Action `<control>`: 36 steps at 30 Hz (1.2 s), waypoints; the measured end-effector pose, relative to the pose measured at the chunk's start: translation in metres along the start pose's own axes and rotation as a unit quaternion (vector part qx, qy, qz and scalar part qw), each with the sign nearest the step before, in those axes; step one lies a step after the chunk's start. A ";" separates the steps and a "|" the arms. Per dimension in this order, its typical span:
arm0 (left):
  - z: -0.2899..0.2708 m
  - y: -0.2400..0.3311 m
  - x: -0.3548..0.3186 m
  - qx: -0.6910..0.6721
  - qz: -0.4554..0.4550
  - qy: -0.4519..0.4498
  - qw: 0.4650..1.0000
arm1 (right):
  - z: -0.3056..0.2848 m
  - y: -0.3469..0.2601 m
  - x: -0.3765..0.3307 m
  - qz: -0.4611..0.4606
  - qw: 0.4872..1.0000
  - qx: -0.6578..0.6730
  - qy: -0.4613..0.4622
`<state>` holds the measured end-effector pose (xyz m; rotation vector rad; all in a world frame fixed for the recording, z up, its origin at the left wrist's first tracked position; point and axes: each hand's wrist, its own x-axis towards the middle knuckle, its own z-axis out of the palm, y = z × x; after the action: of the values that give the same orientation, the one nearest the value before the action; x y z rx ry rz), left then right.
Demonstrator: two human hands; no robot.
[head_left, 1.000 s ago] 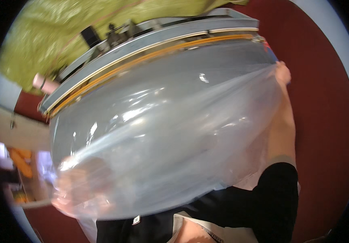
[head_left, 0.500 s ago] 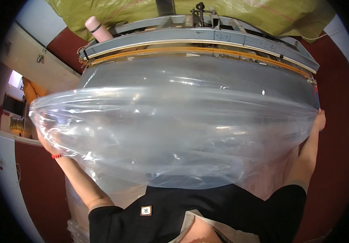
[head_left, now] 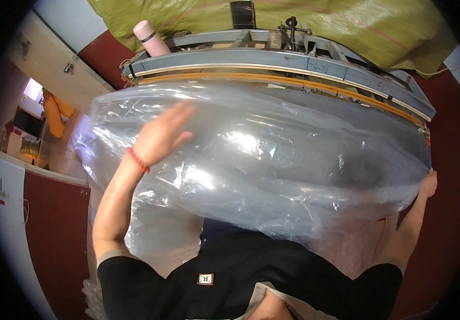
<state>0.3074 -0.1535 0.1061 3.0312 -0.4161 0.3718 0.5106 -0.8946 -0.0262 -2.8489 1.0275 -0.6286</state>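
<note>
A large clear plastic sheet [head_left: 272,160] lies billowed across a grey work surface [head_left: 347,109] in front of me. Over its left part is my left hand [head_left: 160,136], fingers stretched out and slightly smeared by motion, holding nothing; a red bead bracelet circles the wrist. At the far right, my right hand [head_left: 429,183] is closed on the sheet's edge, pulling folds toward it. The sheet's left end hangs loose past the surface, and its near edge lies against my body.
Beyond the surface runs a grey metal frame [head_left: 208,60] with orange strips [head_left: 272,79] along it. A pink bottle [head_left: 151,40] leans at its left end. Yellow-green woven sheeting [head_left: 347,26] hangs behind. A pale door [head_left: 62,58] stands to the left. More plastic hangs near my body.
My left hand has let go of the sheet's left end and moved right, over the sheet. The left end has dropped loose. My right hand keeps its hold on the right edge.
</note>
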 end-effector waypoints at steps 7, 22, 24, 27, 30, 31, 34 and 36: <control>0.057 -0.118 -0.036 0.134 -0.355 -0.160 0.911 | 0.002 -0.005 0.002 0.011 1.000 0.016 -0.021; 0.123 -0.051 0.045 -0.058 -0.107 0.095 0.988 | 0.029 0.107 0.069 0.062 0.774 0.624 -0.084; 0.117 -0.047 0.056 -0.099 -0.216 0.082 0.968 | -0.011 0.111 0.054 0.075 0.726 0.678 -0.087; 0.144 -0.067 0.058 -0.091 -0.207 0.189 0.956 | -0.038 0.134 0.048 0.070 0.712 0.696 -0.060; 0.149 -0.077 0.059 -0.093 -0.203 0.175 0.959 | -0.045 0.152 0.046 0.066 0.700 0.709 -0.048; 0.148 -0.075 0.059 -0.066 -0.181 0.166 0.967 | -0.050 0.138 0.037 0.085 0.717 0.691 -0.042; 0.145 -0.072 0.066 -0.001 -0.141 0.145 0.979 | -0.036 0.141 0.058 0.089 0.751 0.654 -0.019; 0.143 -0.074 0.072 -0.040 -0.184 0.230 0.955 | -0.026 0.123 0.081 0.169 0.723 0.668 -0.051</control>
<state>0.4271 -0.1140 -0.0164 2.7297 0.1579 0.9665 0.4828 -1.0387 0.0048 -1.3532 0.5796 -0.7121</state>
